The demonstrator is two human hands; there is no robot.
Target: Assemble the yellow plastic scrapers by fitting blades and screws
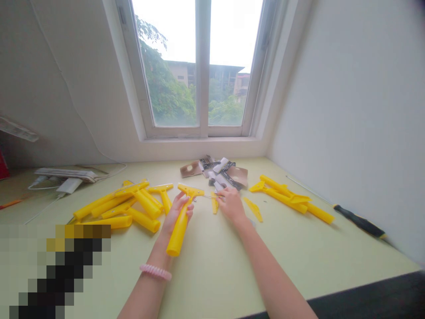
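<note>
Left hand (177, 212) has its fingers (189, 212) curled round a yellow plastic scraper (179, 232) just over the table (212, 266), right hand (231, 204) pinching a thin metal strip (212, 196) beside its head; more yellow scrapers (116, 208) at ten o'clock, card packaging (215, 170) at twelve!

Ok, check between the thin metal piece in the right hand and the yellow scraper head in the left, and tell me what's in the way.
Nothing visible blocks it. The thin metal piece in the right hand points straight at the yellow scraper head in the left hand. A small yellow strip lies beneath it on the desk, apparently below its path.
</note>
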